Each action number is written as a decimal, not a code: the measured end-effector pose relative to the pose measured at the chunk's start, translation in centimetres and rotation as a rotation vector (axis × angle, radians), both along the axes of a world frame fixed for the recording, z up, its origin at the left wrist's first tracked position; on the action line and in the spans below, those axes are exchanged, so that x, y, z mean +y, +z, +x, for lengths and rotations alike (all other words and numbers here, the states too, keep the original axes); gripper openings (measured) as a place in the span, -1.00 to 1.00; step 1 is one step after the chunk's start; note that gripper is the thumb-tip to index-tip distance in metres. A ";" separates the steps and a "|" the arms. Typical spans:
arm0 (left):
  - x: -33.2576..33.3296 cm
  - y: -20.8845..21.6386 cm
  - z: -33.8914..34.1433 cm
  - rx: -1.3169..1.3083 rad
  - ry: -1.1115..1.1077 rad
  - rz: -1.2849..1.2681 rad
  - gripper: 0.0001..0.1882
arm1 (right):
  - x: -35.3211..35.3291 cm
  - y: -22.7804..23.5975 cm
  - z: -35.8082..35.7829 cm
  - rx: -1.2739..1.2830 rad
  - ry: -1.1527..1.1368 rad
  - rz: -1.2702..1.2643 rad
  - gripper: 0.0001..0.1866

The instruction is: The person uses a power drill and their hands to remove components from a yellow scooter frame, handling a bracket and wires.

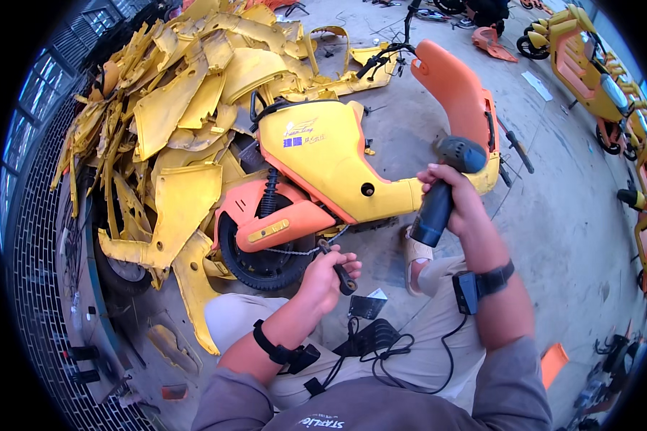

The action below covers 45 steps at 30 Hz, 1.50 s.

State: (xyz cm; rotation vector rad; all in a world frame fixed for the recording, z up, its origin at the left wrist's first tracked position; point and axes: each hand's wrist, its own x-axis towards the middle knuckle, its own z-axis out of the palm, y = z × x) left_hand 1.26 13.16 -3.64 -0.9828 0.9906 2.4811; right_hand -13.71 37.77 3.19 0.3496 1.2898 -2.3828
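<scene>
Just in front of the seated person, a yellow-and-orange step-through scooter [327, 169] stands with its rear wheel [246, 267] near the left knee. The right hand [461, 195] is wrapped around the handle of a dark, pistol-shaped cordless power tool [431, 215], its rounded head beside the scooter's front end. The left hand [320, 279] is closed around a slim black metal hand tool [346, 281], whose lower end juts out below the fingers. Its upper end lies near a twisted silver cable [295, 251] by the wheel; whether they touch cannot be told.

Good handling here probably means keeping the power tool's nose square to whatever it meets, bracing the wrist against twist, and holding the slim tool clear of the spokes and cable. The loose black cords [392, 352] on the lap seem best kept away from anything that spins.

Beyond the scooter's rear rises a heap of scuffed yellow plastic panels [172, 108]; more yellow-and-orange scooters [576, 66] line the right side of the grey concrete floor [546, 223].
</scene>
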 end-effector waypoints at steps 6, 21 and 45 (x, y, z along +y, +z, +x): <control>0.9 0.5 -0.4 0.029 -0.043 0.000 -0.61 | -1.8 -2.3 -2.2 -0.382 -0.210 -0.152 -0.65; -1.3 0.0 0.7 -0.001 -0.016 -0.095 -0.64 | -4.9 -2.2 -1.7 -0.174 -0.145 -0.049 -0.91; -4.8 4.3 -0.2 0.299 -0.083 -0.192 -0.64 | -6.9 -3.4 -1.9 -0.257 -0.003 -0.106 -0.91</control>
